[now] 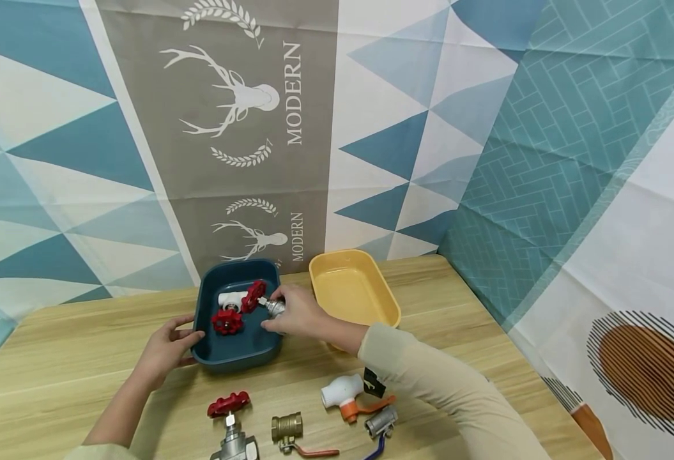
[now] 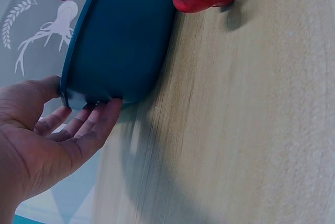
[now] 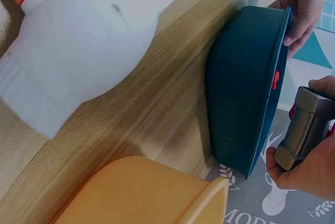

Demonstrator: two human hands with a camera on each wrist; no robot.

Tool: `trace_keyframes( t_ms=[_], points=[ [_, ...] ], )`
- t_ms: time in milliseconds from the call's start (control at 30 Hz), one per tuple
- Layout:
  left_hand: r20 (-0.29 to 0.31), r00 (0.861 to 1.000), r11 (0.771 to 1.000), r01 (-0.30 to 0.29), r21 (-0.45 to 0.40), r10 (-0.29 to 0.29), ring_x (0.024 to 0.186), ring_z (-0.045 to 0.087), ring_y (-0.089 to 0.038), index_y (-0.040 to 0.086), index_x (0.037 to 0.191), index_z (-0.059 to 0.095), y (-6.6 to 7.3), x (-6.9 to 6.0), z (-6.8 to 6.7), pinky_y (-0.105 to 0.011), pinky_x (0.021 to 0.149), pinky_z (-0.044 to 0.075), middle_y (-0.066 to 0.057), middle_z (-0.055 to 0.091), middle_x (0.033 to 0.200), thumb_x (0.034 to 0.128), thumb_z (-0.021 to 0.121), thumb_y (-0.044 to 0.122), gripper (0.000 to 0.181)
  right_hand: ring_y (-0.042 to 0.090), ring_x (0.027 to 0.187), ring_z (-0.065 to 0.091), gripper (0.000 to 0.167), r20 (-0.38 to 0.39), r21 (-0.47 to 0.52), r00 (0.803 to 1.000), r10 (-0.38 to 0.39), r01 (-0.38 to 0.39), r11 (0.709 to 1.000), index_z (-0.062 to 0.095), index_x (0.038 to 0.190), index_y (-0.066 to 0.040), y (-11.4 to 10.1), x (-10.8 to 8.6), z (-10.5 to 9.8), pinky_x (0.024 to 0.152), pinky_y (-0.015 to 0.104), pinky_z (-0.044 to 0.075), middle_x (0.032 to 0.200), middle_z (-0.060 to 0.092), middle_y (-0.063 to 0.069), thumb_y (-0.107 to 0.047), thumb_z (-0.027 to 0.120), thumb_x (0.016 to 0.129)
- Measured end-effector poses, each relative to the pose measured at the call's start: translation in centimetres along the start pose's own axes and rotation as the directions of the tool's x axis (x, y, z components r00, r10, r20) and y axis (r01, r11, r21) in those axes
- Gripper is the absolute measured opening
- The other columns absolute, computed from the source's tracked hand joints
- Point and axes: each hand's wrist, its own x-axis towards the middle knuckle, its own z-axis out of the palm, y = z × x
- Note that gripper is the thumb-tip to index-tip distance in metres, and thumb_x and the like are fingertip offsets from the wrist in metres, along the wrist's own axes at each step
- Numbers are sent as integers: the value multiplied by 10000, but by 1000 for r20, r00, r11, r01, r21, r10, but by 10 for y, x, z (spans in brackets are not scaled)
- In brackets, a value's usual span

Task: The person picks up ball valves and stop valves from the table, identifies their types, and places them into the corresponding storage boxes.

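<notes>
The right hand (image 1: 299,312) grips a metal valve (image 1: 275,307) over the right side of the blue tray (image 1: 245,353); the hand hides much of the body in the head view, while the right wrist view shows the body spanned between thumb and fingers, its red handwheel mostly covered there. The left hand (image 1: 167,348) pinches the tray's near-left wall, thumb at the rim and fingers along the outside; in the left wrist view the thumb's tip is lost behind the rim. In the tray lies a white valve (image 1: 231,299) with a red wheel, partly overlapped by the held valve's wheel, so I cannot tell whether the two touch. The yellow tray (image 1: 348,294) stands to the right, its near edge partly behind the right forearm. On the table (image 1: 84,364), a steel valve (image 1: 236,444) with a red wheel is cut off by the bottom edge, as is the blue lever of a small metal valve (image 1: 381,421). Between them lies a brass valve (image 1: 287,428); a white valve with an orange lever (image 1: 342,391) sits beyond. A black object (image 1: 374,383) beside it, partly under the sleeve (image 1: 428,370), is hard to identify.
</notes>
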Motion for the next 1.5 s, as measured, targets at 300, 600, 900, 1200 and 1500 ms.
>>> trace_keyframes(
  t_ms=[300,600,900,1200,1500],
  points=[
    [3,1000,1000,-3,-4,3,889,663,-180,-63,1438,192,-2,0,0,-374,737,584,-364,419,1290,976,496,212,618,76,833,501,436,-11,-16,1000,-1,0,1000,600,1072,-112,2,2,3,678,133,437,988,601,-7,-336,777,744],
    [0,1000,1000,-3,5,3,880,664,-179,-60,1438,196,-3,0,1,-374,734,585,-359,424,1285,975,498,220,619,69,794,502,447,-14,-20,1000,5,-5,1000,597,1079,-111,1,4,4,642,125,430,964,605,-6,-346,775,744],
    [2,1000,1000,-9,0,9,880,664,-173,-63,1438,193,-3,0,1,-374,732,585,-364,422,1286,974,500,222,625,73,796,510,446,-26,-50,1000,-7,6,999,609,1070,-108,1,7,6,653,136,425,964,617,-1,-356,773,738],
    [-6,1000,1000,-10,-3,10,872,667,-163,-58,1432,206,-2,0,0,-380,738,584,-339,451,1262,961,527,247,647,70,784,518,445,-51,-78,999,9,-13,997,613,1046,-126,-3,9,10,637,141,416,947,614,-9,-373,782,717],
    [-11,1000,1000,-4,4,4,893,663,-185,-55,1432,214,-1,-1,1,-387,748,581,-357,418,1291,964,517,244,633,80,822,519,452,-44,-55,999,18,-20,998,600,1071,-115,-6,10,14,674,141,432,982,610,3,-365,771,736]
  ],
)
